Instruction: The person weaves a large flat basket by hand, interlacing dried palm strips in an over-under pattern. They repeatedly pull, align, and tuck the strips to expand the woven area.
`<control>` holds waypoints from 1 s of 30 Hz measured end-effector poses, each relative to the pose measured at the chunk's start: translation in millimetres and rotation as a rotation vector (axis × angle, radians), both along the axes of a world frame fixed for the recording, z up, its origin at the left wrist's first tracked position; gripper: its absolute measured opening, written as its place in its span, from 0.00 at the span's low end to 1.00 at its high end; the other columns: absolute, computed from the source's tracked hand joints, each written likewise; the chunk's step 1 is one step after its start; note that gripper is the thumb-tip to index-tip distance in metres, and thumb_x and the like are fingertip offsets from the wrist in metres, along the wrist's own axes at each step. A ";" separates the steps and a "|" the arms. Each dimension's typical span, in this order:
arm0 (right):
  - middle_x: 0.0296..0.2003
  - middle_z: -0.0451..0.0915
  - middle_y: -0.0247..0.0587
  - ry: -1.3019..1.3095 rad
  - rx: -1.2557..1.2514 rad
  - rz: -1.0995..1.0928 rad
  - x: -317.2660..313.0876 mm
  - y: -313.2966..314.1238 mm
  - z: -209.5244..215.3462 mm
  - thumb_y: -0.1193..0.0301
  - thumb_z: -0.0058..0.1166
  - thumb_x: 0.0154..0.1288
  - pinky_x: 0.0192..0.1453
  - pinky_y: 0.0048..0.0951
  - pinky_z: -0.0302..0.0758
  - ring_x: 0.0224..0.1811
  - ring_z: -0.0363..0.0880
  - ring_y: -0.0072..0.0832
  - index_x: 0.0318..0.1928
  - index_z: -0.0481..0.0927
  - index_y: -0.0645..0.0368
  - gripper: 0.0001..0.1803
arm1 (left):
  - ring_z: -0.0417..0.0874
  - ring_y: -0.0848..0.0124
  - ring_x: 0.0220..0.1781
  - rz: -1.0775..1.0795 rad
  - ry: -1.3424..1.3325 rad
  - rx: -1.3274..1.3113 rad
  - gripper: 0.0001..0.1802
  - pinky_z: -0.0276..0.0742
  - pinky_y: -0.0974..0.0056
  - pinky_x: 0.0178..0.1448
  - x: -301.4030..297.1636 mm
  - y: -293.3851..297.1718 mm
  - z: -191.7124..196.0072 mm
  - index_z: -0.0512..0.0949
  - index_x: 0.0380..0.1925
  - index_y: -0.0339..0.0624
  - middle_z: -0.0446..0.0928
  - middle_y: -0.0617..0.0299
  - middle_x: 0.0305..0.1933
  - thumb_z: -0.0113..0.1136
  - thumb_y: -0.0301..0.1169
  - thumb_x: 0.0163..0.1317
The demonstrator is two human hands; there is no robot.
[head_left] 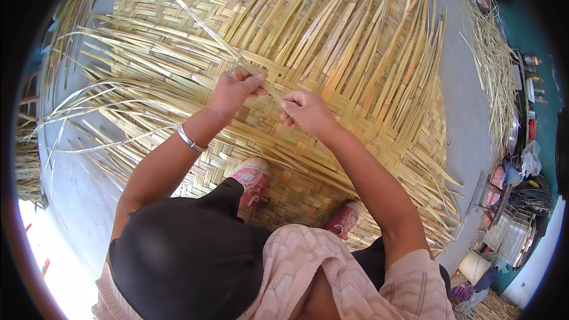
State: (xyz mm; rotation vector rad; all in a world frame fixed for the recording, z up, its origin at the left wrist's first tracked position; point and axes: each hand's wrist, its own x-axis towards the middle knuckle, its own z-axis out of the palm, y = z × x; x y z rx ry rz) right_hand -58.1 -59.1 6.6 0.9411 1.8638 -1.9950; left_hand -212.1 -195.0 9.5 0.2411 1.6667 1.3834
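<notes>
Two hands work low over a broad woven mat [367, 101] of pale yellow strips that covers the floor under and ahead of them, its unwoven ends fanning out beyond both hands. One long loose strip [195, 21] runs from between the hands up and away to the left, its long axis slanting diagonally across the mat. Both pink shoes [252, 179] stand on the weave just behind the hands. Left hand [234, 90], a metal bangle [188, 140] on its wrist, pinches the strip's near end, fingers closed on it. Right hand [305, 111] is clenched just beside it, touching the same spot; whether it grips the strip itself I cannot tell. Left hand lies nearer the strip's run.
</notes>
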 end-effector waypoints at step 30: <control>0.28 0.78 0.39 -0.018 0.198 -0.561 -5.8 23.2 -60.2 0.72 0.46 0.72 0.25 0.25 0.76 0.21 0.78 0.24 0.50 0.73 0.65 0.11 | 0.73 0.73 0.37 -0.687 0.283 -0.153 0.23 0.70 0.68 0.40 -65.8 154.9 -46.7 0.79 0.39 0.35 0.76 0.63 0.35 0.70 0.44 0.53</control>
